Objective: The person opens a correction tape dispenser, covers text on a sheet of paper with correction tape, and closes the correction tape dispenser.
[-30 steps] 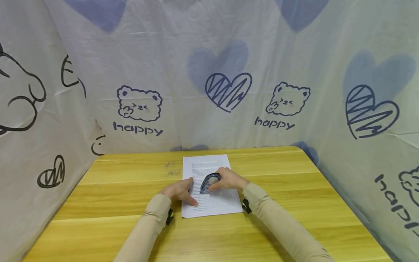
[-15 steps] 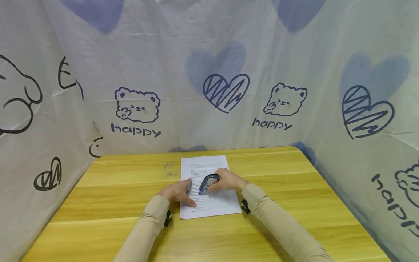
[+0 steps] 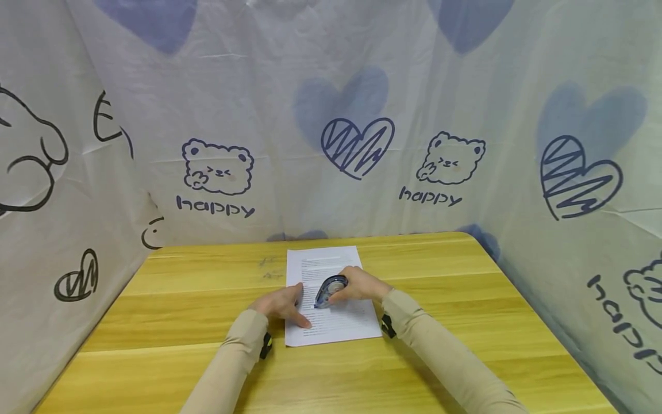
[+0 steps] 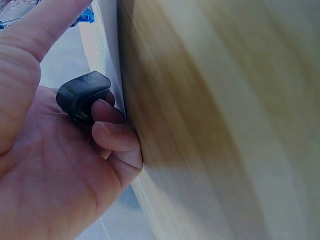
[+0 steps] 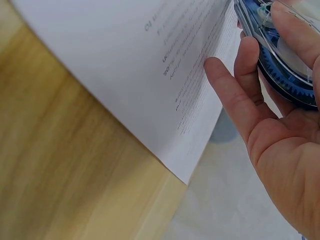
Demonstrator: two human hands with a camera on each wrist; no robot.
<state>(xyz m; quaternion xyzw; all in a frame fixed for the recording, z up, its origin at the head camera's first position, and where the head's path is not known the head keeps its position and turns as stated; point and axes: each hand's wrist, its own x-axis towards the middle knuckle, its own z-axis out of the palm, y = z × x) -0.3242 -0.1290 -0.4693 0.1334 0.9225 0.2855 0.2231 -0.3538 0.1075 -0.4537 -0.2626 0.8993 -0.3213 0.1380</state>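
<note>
A printed sheet of paper (image 3: 346, 328) lies on the table. My right hand (image 3: 360, 284) grips a blue, clear-sided correction tape dispenser (image 3: 326, 288), thumb on one side and fingers on the other. The dispenser's narrow tip points down at the printed lines near the lower middle of the sheet. At the sheet's left edge rests my left hand (image 3: 281, 303), its thumb lying over the paper. In the left wrist view, the curled fingers of this hand hold a small glossy black cap (image 4: 82, 95) against the palm.
The yellow wood-grain table (image 3: 455, 322) extends to both sides of the sheet. Faint dark marks (image 3: 270, 268) show on its top left of the paper. A white curtain (image 3: 289, 190) with bears and hearts hangs behind and at the sides.
</note>
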